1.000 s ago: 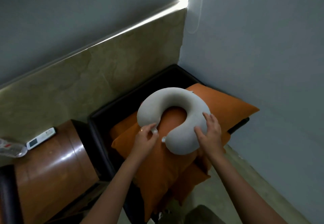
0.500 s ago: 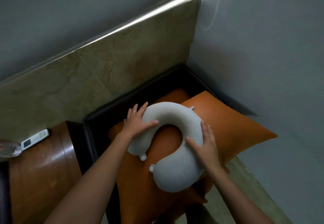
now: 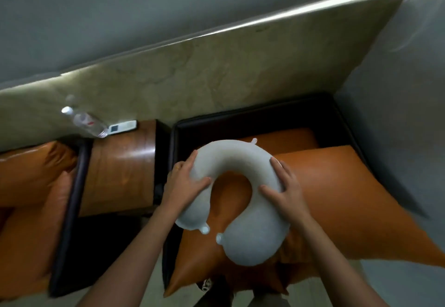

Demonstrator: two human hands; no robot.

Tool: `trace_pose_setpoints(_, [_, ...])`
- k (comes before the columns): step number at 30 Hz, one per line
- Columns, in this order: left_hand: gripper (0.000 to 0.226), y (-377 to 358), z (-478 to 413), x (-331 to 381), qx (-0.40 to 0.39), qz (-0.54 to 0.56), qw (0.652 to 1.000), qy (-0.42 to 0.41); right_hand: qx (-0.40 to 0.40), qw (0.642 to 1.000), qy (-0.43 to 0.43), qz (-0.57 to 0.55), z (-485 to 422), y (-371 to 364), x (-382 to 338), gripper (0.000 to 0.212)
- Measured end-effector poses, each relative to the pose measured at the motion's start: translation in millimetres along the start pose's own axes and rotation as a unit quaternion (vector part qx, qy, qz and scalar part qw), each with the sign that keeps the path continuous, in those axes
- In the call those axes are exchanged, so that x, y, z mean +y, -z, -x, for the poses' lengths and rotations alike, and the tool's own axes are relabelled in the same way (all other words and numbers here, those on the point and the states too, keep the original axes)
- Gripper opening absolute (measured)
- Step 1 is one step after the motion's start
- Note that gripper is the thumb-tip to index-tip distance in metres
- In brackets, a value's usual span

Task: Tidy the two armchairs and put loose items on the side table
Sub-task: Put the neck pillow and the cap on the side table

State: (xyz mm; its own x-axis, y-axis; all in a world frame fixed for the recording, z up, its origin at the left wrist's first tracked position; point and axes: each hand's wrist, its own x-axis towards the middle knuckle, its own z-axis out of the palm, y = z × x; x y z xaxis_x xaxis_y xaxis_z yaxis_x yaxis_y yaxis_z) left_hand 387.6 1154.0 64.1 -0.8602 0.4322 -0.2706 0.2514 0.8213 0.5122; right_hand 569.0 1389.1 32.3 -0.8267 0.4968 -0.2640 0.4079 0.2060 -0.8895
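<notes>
Head view: a grey U-shaped neck pillow (image 3: 240, 160) lies on orange leather cushions (image 3: 337, 186) in the right black armchair (image 3: 265, 111). The left hand (image 3: 185, 186) and right hand (image 3: 286, 188) each clasp one arm of it. The glossy wooden side table (image 3: 120, 162) stands left.

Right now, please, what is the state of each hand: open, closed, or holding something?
Left hand: closed on the left arm of the grey neck pillow.
Right hand: closed on the right arm of the same pillow.
</notes>
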Motion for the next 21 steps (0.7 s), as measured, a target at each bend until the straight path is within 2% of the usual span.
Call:
trace_pose_setpoints(4, [0.093,40.5,48.8,-65.9,0.069,0.020,0.995,0.076,-0.104,0.993,0.049,0.006,-3.3,-60.0,-31.1,0.082])
trace_pose_setpoints(11, [0.094,89.2,147.9,-185.4,0.148,0.058,0.970,0.182,-0.224,0.966,0.117,0.047,26.4,-182.6,-87.9,0.081])
trace_pose_setpoints(17, [0.092,121.2,234.1,-316.3,0.206,0.097,0.945,0.233,-0.263,0.947,0.155,0.101,80.6,-323.7,-127.5,0.081])
trace_pose_setpoints(21, [0.089,156.2,291.3,-401.2,0.234,0.104,0.934,0.249,-0.281,0.940,0.170,0.096,131.3,-422.9,-143.7,0.081])
